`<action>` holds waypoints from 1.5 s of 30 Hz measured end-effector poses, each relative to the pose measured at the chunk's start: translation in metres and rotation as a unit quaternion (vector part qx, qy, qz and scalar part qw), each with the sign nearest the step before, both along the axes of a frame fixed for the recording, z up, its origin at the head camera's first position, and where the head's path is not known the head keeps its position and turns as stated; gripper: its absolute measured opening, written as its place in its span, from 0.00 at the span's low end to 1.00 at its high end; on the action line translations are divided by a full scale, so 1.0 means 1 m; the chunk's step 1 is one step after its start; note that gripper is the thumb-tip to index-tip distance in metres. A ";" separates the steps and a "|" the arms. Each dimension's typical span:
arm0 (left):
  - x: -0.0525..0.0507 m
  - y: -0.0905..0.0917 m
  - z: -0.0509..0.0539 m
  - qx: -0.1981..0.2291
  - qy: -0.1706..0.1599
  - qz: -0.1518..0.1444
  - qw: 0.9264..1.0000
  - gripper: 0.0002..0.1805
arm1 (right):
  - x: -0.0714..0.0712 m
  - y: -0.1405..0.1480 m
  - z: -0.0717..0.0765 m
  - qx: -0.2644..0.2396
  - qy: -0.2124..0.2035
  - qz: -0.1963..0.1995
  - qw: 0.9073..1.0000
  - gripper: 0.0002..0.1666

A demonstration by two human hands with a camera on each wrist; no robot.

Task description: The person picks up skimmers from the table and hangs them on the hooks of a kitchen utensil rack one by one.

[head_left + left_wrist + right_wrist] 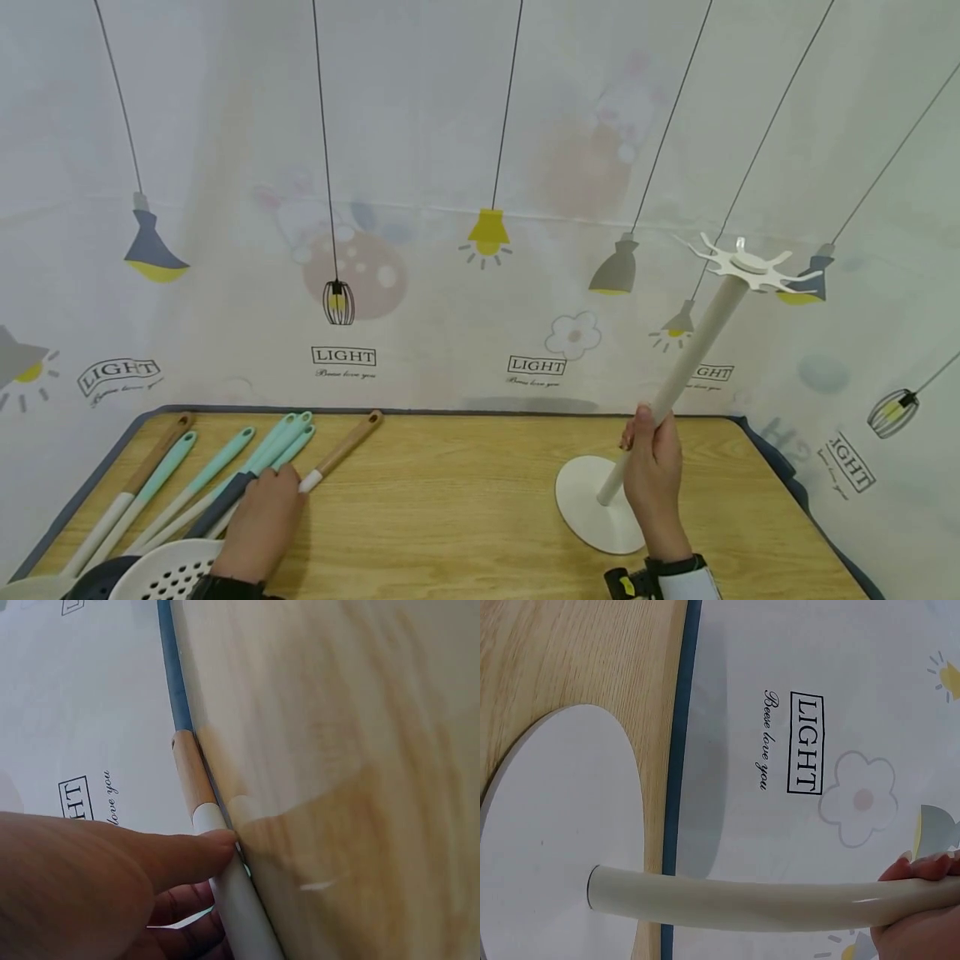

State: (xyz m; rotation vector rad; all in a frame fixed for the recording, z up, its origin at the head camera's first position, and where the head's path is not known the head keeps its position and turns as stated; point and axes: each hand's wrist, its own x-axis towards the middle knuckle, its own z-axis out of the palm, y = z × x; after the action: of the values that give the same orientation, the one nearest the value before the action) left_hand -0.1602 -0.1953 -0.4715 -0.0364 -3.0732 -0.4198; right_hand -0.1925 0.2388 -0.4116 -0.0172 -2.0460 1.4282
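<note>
My left hand (262,523) pinches a kitchen utensil (348,447) by its white handle with a wooden end. In the left wrist view the thumb lies across the white handle (244,911), with fingers on its far side; the utensil's working end is hidden in that view. With my right hand (656,479) I grip the pole of a white utensil stand (701,346). Its round base (588,512) is on the table, and a ring of curved hooks (750,265) tops the pole. No utensil hangs on the hooks.
Left of my left hand lie several utensils with mint-green handles (217,457), one wood-ended handle (157,450) and a dark grey handle (219,505). A white perforated skimmer head (168,571) is at the near left. Behind the wooden table (450,508) hangs a lamp-printed cloth (435,350).
</note>
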 end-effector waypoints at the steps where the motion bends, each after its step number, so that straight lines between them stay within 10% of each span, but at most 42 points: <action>1: 0.000 0.000 -0.001 -0.010 0.004 -0.004 1.000 0.12 | 0.000 0.000 0.000 0.000 -0.002 -0.002 1.000 0.09; 45: -0.001 0.004 -0.005 -0.061 0.016 -0.018 0.998 0.14 | 0.032 -0.028 0.003 -0.016 -0.018 0.021 0.999 0.19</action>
State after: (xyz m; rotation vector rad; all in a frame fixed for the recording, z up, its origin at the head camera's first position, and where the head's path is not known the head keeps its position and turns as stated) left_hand -0.1612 -0.1911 -0.4767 -0.1028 -3.0667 -0.2297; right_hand -0.1603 0.2110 -0.4087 -0.0125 -2.0625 1.4975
